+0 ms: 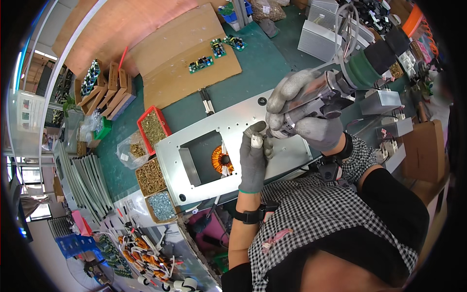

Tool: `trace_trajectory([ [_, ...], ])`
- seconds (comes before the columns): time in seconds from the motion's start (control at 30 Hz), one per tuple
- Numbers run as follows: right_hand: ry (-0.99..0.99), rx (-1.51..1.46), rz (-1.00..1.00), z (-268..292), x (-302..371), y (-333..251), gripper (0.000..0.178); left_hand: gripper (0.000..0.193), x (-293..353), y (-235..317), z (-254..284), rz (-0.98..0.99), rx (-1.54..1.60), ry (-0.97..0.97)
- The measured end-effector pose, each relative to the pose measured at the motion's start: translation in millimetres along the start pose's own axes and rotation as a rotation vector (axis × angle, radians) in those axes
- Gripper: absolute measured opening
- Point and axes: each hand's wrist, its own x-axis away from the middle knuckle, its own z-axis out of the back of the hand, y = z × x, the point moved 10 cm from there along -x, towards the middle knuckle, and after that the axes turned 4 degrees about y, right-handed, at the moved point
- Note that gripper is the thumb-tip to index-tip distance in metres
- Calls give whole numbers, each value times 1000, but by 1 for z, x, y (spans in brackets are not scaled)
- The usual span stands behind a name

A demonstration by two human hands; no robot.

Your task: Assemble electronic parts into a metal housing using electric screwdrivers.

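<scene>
The gloved right hand [304, 107] has its fingers wrapped around the body of a power tool [362, 70], which slants from upper right, with its dark and green end, down to its front end over the plate. The gloved left hand [253, 158] has its fingers bent just beside that front end, a white wrap [256, 141] around one fingertip; whether they pinch something small I cannot fairly tell, because they hide what lies between them.

Beneath both hands lies a silver metal plate [170, 165], set at a slant on the green bench [265, 48]. It has small holes and a rectangular opening on its left part; within that opening shows an orange-wound ring coil [216, 158], partly behind the plate's edge.

Along the plate's left side stand a red tray [164, 121] of small fasteners, a clear bag [125, 156], a box of brass-coloured screws [151, 177] and a box of silvery screws [161, 206]. Beyond the plate, dark and white cable ends [206, 103] lie near a cardboard sheet [170, 73] bearing three green circuit boards [200, 64].

Farther out, grey panels [87, 180] stand stacked at left, more coils [146, 258] lie heaped at lower left, and finned metal blocks [318, 39] sit at upper right.
</scene>
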Motion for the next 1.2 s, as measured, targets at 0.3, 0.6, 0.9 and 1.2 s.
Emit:
trace_trajectory([
  [0.3, 90, -130, -149, 4, 1, 17, 36, 41, -9, 15, -2, -144, -402, -121],
  [0.6, 128, 275, -304, 45, 29, 77, 33, 26, 73, 57, 77, -2, -733, -72],
  [0.9, 162, 280, -351, 28, 26, 87, 30, 32, 89, -12, 187, -659, -1874, 415],
  [1.2, 170, 204, -345, 19, 30, 92, 33, 33, 77, -44, 233, -22, -1124, 286],
])
